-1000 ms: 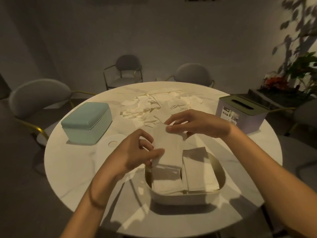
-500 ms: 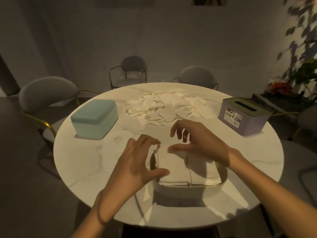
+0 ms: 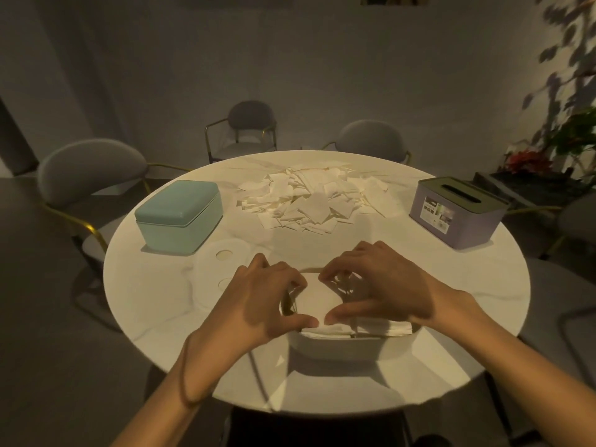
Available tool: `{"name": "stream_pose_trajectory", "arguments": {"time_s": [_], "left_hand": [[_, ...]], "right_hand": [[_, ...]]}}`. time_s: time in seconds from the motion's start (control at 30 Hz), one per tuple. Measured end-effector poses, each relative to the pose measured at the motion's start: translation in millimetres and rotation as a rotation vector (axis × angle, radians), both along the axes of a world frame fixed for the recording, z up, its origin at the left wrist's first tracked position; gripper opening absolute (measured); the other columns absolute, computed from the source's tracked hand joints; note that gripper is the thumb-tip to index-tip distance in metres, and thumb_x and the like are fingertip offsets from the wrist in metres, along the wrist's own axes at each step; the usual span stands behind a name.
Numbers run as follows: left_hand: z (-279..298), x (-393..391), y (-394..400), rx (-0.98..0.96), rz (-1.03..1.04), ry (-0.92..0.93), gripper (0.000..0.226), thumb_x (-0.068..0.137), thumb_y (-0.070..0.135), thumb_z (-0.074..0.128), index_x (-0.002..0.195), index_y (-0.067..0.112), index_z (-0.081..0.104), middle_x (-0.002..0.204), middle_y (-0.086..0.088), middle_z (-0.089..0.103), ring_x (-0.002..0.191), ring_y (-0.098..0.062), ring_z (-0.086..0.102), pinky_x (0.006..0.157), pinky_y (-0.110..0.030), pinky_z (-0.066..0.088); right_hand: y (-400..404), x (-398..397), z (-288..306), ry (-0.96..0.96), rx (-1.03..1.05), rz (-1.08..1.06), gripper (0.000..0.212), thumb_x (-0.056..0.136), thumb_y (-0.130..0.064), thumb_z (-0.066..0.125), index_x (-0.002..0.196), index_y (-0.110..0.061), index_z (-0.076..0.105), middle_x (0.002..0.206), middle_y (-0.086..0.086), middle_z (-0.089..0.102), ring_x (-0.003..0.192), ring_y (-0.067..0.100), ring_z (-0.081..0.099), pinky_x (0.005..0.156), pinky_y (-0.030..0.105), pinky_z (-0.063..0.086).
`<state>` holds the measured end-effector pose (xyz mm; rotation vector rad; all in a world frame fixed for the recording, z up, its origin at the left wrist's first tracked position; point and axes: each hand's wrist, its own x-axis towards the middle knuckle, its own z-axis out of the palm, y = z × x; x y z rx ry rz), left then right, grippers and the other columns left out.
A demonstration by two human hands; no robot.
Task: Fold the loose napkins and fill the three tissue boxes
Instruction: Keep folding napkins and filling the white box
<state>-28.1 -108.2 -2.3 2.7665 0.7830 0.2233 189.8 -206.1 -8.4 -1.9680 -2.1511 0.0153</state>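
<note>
- Centrally, both hands pressed folded napkins [image 3: 317,300] into the open white box [image 3: 348,345] on the tabletop [image 3: 154,285].
- Left grip [image 3: 263,304] and right grip [image 3: 379,285] curled onto the stack.
- Loose napkins [image 3: 309,198] lay heaped beyond.

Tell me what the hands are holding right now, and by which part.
Both hands, left and right, grip the folded napkin stack in the open white box: thumbs on its near edge, curled fingers on its far edge.
</note>
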Motion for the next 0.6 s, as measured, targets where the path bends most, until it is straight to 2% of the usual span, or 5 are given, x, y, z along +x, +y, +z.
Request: {"name": "stream_pose_trajectory", "arguments": {"time_s": [0.13, 0.33, 0.47, 0.53, 0.6], "left_hand": [[11, 5, 1, -0.047, 0.016, 0.077, 0.067, 0.078, 0.069, 0.073, 0.133, 0.036, 0.056, 0.136, 0.018, 0.056, 0.115, -0.008, 0.036, 0.094, -0.030, 0.041], [15, 17, 7, -0.034, -0.019, 0.115, 0.069, 0.070, 0.070, 0.080, 0.122, 0.033, 0.053, 0.124, 0.016, 0.053, 0.111, -0.011, 0.038, 0.091, -0.030, 0.043], [16, 21, 36, -0.174, -0.015, -0.060, 0.056, 0.071, 0.069, 0.077, 0.115, 0.039, 0.060, 0.114, 0.023, 0.059, 0.101, 0.000, 0.041, 0.080, -0.025, 0.043], [12, 29, 54, -0.211, 0.010, -0.180, 0.043, 0.076, 0.065, 0.076, 0.108, 0.039, 0.064, 0.104, 0.024, 0.064, 0.096, 0.001, 0.046, 0.071, -0.017, 0.037], [4, 42, 73, -0.263, 0.053, -0.257, 0.032, 0.081, 0.056, 0.078, 0.103, 0.035, 0.067, 0.096, 0.022, 0.068, 0.093, -0.001, 0.052, 0.067, -0.014, 0.038]], "right_hand": [[0, 3, 3, 0.036, -0.018, -0.007, 0.080, 0.066, -0.098, 0.044, 0.120, -0.043, 0.062, 0.112, -0.025, 0.065, 0.103, 0.007, 0.055, 0.091, 0.036, 0.047], [9, 11, 8, 0.195, -0.066, 0.005, 0.069, 0.065, -0.091, 0.059, 0.114, -0.042, 0.065, 0.106, -0.028, 0.065, 0.098, 0.002, 0.059, 0.086, 0.030, 0.052], [27, 34, 19, 0.384, -0.032, -0.023, 0.045, 0.080, -0.066, 0.064, 0.109, -0.033, 0.072, 0.103, -0.022, 0.070, 0.093, -0.002, 0.066, 0.079, 0.020, 0.056], [47, 51, 16, 0.425, 0.029, -0.070, 0.042, 0.082, -0.059, 0.065, 0.110, -0.029, 0.071, 0.102, -0.017, 0.071, 0.090, 0.001, 0.068, 0.079, 0.020, 0.058], [74, 70, 5, 0.413, 0.062, -0.130, 0.033, 0.087, -0.047, 0.071, 0.113, -0.027, 0.069, 0.106, -0.012, 0.071, 0.090, 0.004, 0.068, 0.081, 0.024, 0.060]]}}
